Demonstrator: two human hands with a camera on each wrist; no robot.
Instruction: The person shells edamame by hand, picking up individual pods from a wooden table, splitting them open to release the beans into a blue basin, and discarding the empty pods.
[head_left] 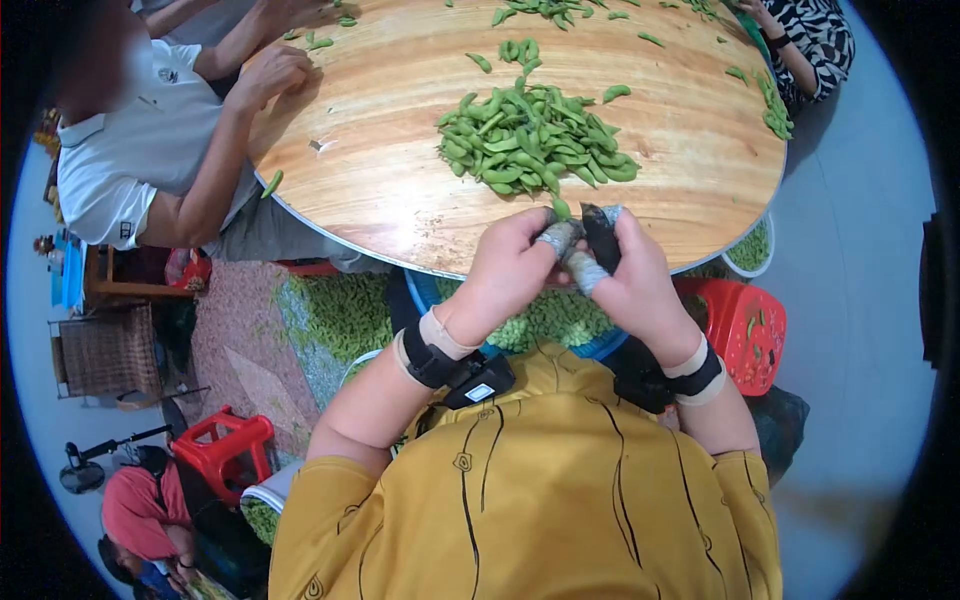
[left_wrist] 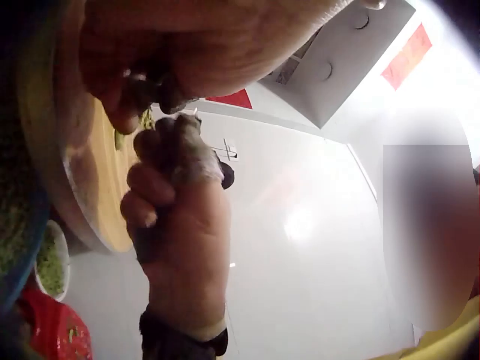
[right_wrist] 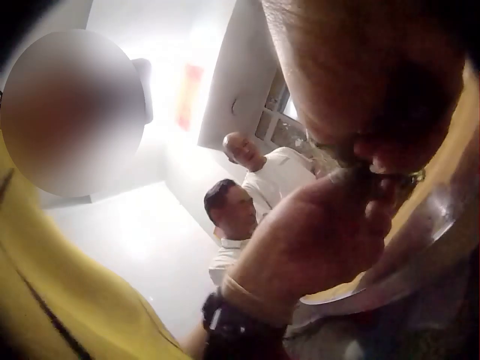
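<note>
Over the table's near edge, my left hand (head_left: 505, 265) pinches a green edamame pod (head_left: 561, 207) whose tip sticks up past the fingertips. Right against it, the curled fingers of my right hand (head_left: 635, 280) meet at the pod's lower end. Grey and dark wrapping covers several fingertips on both hands. The left wrist view shows the right hand (left_wrist: 176, 180) with its fingers bent in and its wrapped thumb close to the left hand. Most of the pod is hidden between the hands. Below them, a blue basin (head_left: 604, 346) holds pale green shelled beans.
A heap of edamame pods (head_left: 530, 140) lies ahead on the round wooden table (head_left: 370, 190). People sit at the left and far right. Red stools (head_left: 735, 320), a white bucket (head_left: 765, 262) and pods on the floor (head_left: 340, 310) surround my seat.
</note>
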